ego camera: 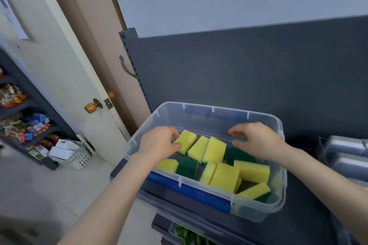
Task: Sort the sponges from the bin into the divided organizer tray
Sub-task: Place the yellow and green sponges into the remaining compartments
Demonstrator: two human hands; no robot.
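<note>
The left hand (159,143) pinches a yellow sponge (187,141) at the far left of the clear bin (201,112). The right hand (256,139) hovers loosely curled and holds nothing. The bin seems to overhang the shelf (298,221) edge, so pressing on its near rim could tip it.

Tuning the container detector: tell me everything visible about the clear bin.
The clear bin is a see-through plastic tub, rectangular with rounded corners and a lipped rim, and has no lid on it. A blue strip runs along its near side, and more blue shows at the far wall. It sits on a dark shelf and holds loose yellow-and-green sponges. The left hand reaches inside and pinches the leftmost yellow sponge. The right hand hovers inside, holding nothing.
</note>
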